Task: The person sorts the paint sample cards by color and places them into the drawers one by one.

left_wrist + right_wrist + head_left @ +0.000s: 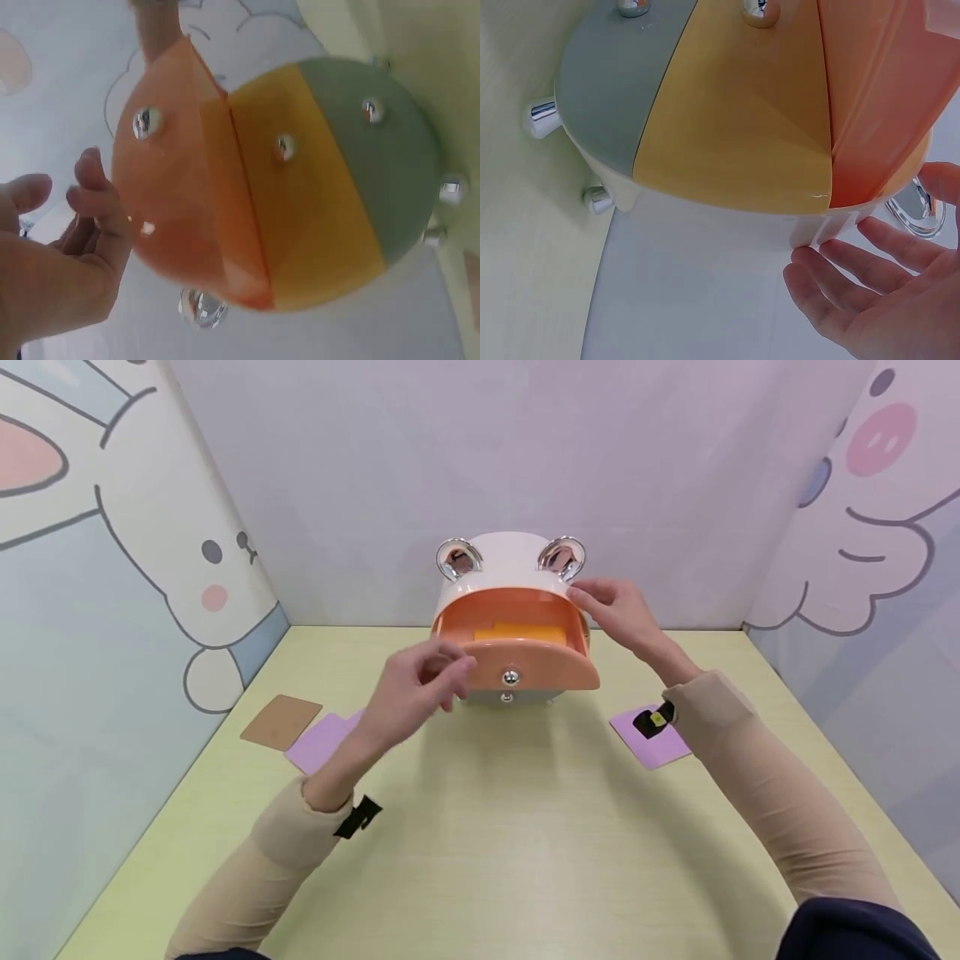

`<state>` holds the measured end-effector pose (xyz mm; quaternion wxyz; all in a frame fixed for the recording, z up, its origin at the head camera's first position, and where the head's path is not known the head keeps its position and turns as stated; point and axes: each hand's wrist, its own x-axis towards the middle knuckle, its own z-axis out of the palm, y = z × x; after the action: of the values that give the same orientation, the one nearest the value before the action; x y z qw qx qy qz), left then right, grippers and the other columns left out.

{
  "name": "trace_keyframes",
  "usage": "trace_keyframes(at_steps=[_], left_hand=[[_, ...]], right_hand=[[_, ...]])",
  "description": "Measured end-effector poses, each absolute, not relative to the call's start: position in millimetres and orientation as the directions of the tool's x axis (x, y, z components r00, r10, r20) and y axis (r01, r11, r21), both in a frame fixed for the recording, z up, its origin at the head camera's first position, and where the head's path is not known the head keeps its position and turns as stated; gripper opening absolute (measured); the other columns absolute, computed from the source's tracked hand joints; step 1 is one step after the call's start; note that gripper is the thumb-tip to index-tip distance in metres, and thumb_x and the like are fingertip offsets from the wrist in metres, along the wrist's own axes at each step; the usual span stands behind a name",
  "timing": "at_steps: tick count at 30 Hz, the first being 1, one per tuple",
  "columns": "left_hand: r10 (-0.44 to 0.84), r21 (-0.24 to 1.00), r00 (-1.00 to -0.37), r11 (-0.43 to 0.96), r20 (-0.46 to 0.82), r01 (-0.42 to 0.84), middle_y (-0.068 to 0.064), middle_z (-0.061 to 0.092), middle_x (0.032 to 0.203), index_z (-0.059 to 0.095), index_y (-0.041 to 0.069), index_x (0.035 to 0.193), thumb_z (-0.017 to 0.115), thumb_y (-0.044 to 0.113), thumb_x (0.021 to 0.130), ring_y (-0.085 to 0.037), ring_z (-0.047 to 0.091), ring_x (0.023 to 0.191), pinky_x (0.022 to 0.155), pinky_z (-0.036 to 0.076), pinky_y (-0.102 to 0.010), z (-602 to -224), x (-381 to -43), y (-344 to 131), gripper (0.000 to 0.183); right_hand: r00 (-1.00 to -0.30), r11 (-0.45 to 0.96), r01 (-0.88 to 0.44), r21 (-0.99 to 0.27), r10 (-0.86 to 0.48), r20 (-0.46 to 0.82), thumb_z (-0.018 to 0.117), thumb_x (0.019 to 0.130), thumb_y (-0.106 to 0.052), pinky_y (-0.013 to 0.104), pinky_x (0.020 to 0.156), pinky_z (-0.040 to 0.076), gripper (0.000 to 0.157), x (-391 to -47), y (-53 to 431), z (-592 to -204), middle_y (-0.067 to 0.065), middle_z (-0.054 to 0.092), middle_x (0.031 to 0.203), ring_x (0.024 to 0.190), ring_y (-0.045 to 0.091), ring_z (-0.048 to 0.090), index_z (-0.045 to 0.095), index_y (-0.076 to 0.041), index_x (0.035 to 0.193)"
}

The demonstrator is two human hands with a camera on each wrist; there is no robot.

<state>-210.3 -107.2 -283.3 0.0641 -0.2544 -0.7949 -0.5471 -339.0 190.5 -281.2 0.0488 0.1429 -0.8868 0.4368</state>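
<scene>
Best guess, the step in hand is working the peach top drawer (555,667) of this eared cabinet (510,550), which sits just above the middle of the frame with that drawer sticking out. Next move probably calls for my left fingers square on the drawer front while the right ones brace the cabinet. Left to right: flat brown card (282,722) and purple card (318,743) at mid-left, on a pale, faintly grained table (487,860). Then my left hand (408,693), left of centre, fingers loosely curled, thumb apart, pinching nothing; can't tell if it's brushing the drawer. Centre: the drawer is smooth plastic, curved along the edge, with a mirror-bright ball knob (511,677) and something orange-yellow (528,633) inside that I can't identify. In the sideways left wrist view, the yellow drawer (315,225) and grey-green drawer (379,165) sit closed to its right. Cabinet's a glossy white dome with round chrome ears (459,558). Upper right of centre, my right hand (618,614): fingers slightly spread, nearly straight against the side, thumb by the ear. Last, lower right of the cabinet, another purple card (648,755), partly behind my black wrist gadget (647,723).
</scene>
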Motion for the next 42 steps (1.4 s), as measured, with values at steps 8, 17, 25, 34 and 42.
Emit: trace_keyframes(at_steps=[8,17,25,34,42], left_hand=[[0.476,0.997,-0.877,0.041,-0.072,-0.060,-0.016,0.074,0.088,0.058,-0.002,0.113,0.052,0.033,0.099,-0.020,0.069,0.061,0.054,0.057,-0.030,-309.3,-210.9,-74.2,0.038],[0.466,0.974,-0.881,-0.145,-0.088,-0.174,-0.008,0.073,0.082,0.056,-0.002,0.110,0.049,0.036,0.100,-0.020,0.072,0.064,0.060,0.059,-0.030,-314.8,-216.8,-55.8,0.039],[0.409,0.930,-0.911,-0.311,-0.057,-0.198,-0.006,0.073,0.076,0.051,-0.016,0.116,0.049,0.026,0.101,-0.018,0.071,0.061,0.062,0.060,-0.030,-317.8,-217.9,-45.5,0.044],[0.347,0.904,-0.935,-0.375,-0.066,-0.203,-0.008,0.072,0.074,0.059,-0.008,0.099,0.051,0.021,0.100,-0.018,0.070,0.060,0.060,0.059,-0.029,-316.5,-220.2,-41.6,0.030],[0.325,0.900,-0.943,-0.386,-0.074,-0.204,-0.008,0.071,0.072,0.058,-0.007,0.095,0.051,0.020,0.100,-0.017,0.069,0.058,0.059,0.059,-0.027,-314.8,-230.1,-40.4,0.028]], right_hand=[[-0.954,0.570,-0.299,-0.765,-0.205,0.219,0.053,0.094,-0.051,0.051,0.102,0.046,0.057,-337.3,190.8,-280.5,0.015,0.063,0.128,0.121,0.029,0.055,0.059,-0.007,0.131],[-0.950,0.567,-0.310,-0.763,-0.216,0.226,0.053,0.095,-0.050,0.053,0.103,0.044,0.056,-336.8,189.5,-281.1,0.016,0.063,0.127,0.121,0.030,0.055,0.060,-0.007,0.130],[-0.954,0.574,-0.296,-0.763,-0.211,0.212,0.051,0.095,-0.052,0.053,0.103,0.045,0.058,-336.0,189.3,-280.7,0.014,0.062,0.129,0.122,0.029,0.054,0.057,-0.008,0.133],[-0.956,0.574,-0.291,-0.765,-0.208,0.207,0.051,0.094,-0.052,0.053,0.103,0.045,0.059,-335.5,187.7,-280.5,0.014,0.063,0.128,0.122,0.029,0.054,0.057,-0.008,0.133],[-0.957,0.574,-0.286,-0.767,-0.205,0.204,0.051,0.094,-0.052,0.054,0.103,0.045,0.059,-336.3,188.7,-281.4,0.015,0.062,0.129,0.123,0.030,0.053,0.056,-0.008,0.134]])
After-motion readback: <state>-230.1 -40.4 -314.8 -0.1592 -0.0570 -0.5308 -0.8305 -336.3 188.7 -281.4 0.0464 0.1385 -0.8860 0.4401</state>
